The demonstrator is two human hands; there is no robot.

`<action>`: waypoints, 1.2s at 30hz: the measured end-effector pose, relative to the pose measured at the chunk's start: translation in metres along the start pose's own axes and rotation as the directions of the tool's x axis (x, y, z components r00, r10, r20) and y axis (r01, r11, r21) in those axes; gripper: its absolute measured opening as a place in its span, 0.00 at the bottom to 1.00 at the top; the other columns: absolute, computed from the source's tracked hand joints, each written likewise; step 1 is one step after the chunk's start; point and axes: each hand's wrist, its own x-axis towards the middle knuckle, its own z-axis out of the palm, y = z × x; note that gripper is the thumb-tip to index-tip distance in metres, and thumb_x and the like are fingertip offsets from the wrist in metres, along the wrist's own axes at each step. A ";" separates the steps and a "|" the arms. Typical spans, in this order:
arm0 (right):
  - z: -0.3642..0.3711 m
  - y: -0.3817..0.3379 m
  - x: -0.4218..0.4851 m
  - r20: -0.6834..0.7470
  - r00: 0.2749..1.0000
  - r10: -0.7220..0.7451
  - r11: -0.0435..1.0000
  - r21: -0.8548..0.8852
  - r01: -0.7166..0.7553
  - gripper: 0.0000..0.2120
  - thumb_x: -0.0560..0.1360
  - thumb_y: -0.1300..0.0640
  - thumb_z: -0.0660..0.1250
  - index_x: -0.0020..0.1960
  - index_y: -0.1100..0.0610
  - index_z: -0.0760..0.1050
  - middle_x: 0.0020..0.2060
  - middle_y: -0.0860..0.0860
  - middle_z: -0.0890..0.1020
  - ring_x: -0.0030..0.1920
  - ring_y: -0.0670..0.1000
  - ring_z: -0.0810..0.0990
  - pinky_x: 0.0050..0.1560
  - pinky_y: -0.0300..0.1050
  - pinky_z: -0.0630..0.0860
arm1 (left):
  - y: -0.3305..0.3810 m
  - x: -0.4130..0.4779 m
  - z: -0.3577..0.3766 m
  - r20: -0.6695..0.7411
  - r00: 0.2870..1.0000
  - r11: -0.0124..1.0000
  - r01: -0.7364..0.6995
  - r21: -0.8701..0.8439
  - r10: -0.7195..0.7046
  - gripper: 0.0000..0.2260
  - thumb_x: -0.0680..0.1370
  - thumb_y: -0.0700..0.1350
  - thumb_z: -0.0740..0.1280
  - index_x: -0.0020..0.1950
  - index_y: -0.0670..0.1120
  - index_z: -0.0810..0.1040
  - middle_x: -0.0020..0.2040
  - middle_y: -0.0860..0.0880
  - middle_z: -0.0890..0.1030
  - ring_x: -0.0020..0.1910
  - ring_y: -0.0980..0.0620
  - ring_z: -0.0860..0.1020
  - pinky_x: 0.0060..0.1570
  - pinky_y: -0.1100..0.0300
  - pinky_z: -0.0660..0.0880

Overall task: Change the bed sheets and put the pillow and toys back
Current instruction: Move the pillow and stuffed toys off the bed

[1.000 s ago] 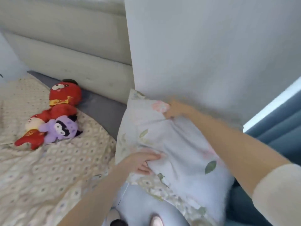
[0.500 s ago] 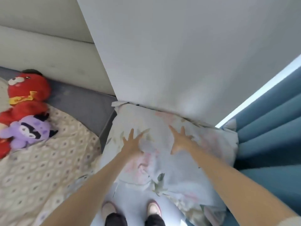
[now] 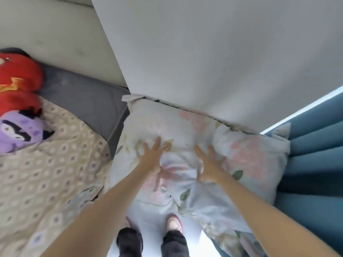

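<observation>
A pale floral pillow [image 3: 250, 156] lies against the white wall, between the bed and the blue curtain. My left hand [image 3: 152, 156] presses flat on its left half with fingers spread. My right hand [image 3: 209, 167] presses flat on its middle, fingers straight. On the bed at far left lie a red plush toy [image 3: 20, 84] and a purple plush toy [image 3: 20, 130], on a beige patterned sheet [image 3: 46, 182]. A grey mattress edge [image 3: 87, 106] shows beyond the sheet.
A padded beige headboard [image 3: 65, 43] stands behind the bed. The white wall [image 3: 204, 52] rises right behind the pillow. Blue curtain folds [image 3: 315, 173] hang at the right. My feet in slippers [image 3: 174, 223] stand on the pale floor below the pillow.
One second ago both hands gripped the pillow as it stood on edge. It now lies flat against the wall, and both hands are spread open on top of it.
</observation>
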 end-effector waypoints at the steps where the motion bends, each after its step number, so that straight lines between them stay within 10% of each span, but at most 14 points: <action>1: -0.005 -0.003 -0.004 0.010 1.000 0.006 1.000 -0.011 -0.006 0.54 0.70 0.53 0.73 0.74 0.38 0.32 0.74 0.60 0.31 0.77 0.59 0.41 0.70 0.70 0.39 | -0.002 -0.006 -0.005 -0.016 1.000 1.000 -0.017 0.002 0.017 0.38 0.76 0.38 0.66 0.76 0.62 0.48 0.78 0.53 0.39 0.75 0.34 0.46 0.66 0.44 0.67; 6: -0.048 -0.022 -0.029 -0.110 0.993 0.033 0.995 0.092 -0.023 0.35 0.75 0.55 0.66 0.76 0.44 0.53 0.75 0.54 0.56 0.71 0.57 0.64 0.63 0.50 0.71 | -0.016 -0.036 -0.034 -0.193 0.980 0.995 -0.060 -0.083 0.043 0.30 0.79 0.42 0.60 0.76 0.59 0.51 0.77 0.51 0.56 0.70 0.47 0.67 0.60 0.51 0.72; 18: -0.146 -0.209 -0.109 -0.594 0.765 -0.249 0.883 0.184 0.431 0.19 0.76 0.56 0.63 0.67 0.47 0.69 0.66 0.48 0.71 0.63 0.52 0.70 0.52 0.41 0.65 | -0.113 -0.143 -0.143 -0.608 0.789 0.948 -0.119 -0.294 -0.089 0.20 0.79 0.45 0.60 0.71 0.56 0.68 0.67 0.50 0.73 0.62 0.47 0.74 0.55 0.54 0.73; 36: -0.097 -0.528 -0.107 -0.348 0.720 -0.601 0.756 0.047 0.653 0.20 0.77 0.57 0.64 0.68 0.53 0.70 0.67 0.49 0.74 0.67 0.50 0.72 0.64 0.45 0.69 | -0.415 -0.294 -0.146 -0.480 0.687 0.730 0.109 -0.675 -0.546 0.18 0.78 0.43 0.62 0.68 0.47 0.73 0.58 0.45 0.79 0.58 0.42 0.76 0.57 0.53 0.72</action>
